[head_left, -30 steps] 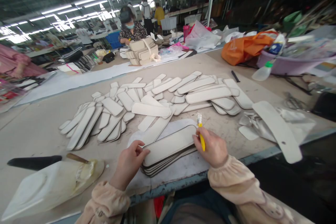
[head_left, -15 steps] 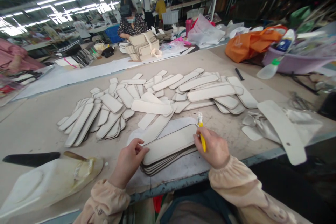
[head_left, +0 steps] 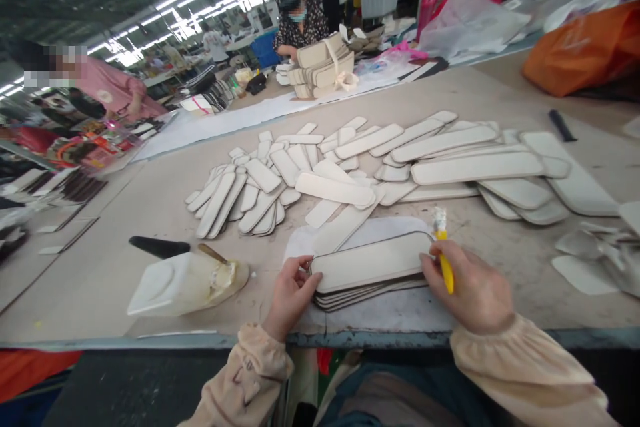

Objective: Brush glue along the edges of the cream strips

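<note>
In front of me a fanned stack of long, off-white, dark-edged panels (head_left: 373,261) with rounded corners lies on a white sheet (head_left: 395,307). My left hand (head_left: 291,290) pinches the left end of the top panel between thumb and fingers. At the panel's right end, the fingertips of my right hand (head_left: 473,285) touch its edge. That same hand grips a yellow-handled brush (head_left: 446,265), its pale bristles pointing up and away. Beyond the stack spreads a loose heap of similar panels (head_left: 333,188).
To the left lies a cut white plastic bottle (head_left: 167,283) with glue-like residue, a stick in it and a black-handled tool (head_left: 159,247) behind. An orange bag (head_left: 583,50) sits back right. Across the table, a masked person (head_left: 300,23) works behind bundled panels (head_left: 323,67).
The view has turned to the left, so things appear shifted right, and a person in pink shows more fully. Both hands keep their places at the top panel's ends; the brush stays held.
</note>
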The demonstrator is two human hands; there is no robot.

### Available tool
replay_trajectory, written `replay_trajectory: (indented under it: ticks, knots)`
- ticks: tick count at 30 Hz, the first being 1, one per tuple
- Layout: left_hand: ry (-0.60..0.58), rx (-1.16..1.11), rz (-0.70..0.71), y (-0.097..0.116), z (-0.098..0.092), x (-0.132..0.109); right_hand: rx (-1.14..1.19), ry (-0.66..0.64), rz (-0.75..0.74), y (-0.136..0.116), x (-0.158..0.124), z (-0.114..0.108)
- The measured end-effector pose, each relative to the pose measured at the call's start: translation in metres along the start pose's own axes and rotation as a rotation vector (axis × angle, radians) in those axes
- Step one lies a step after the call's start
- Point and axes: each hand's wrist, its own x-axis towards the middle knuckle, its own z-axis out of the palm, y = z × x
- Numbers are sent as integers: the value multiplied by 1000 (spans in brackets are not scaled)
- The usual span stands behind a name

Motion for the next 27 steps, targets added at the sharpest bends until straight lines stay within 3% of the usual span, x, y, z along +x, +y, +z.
replay_trajectory:
  ticks: [14,18,22,27]
  knots:
    - [89,5,18,-9,11,-3,32,-36,37,-2,0,-1]
    - [101,15,9,-12,11,-3,59,22,50,2,6,-10]
    - [92,31,-7,-17,10,0,253,109,-111,-10,11,-24]
    - [106,24,-36,-15,10,0,471,-116,-398,-59,-5,-7]
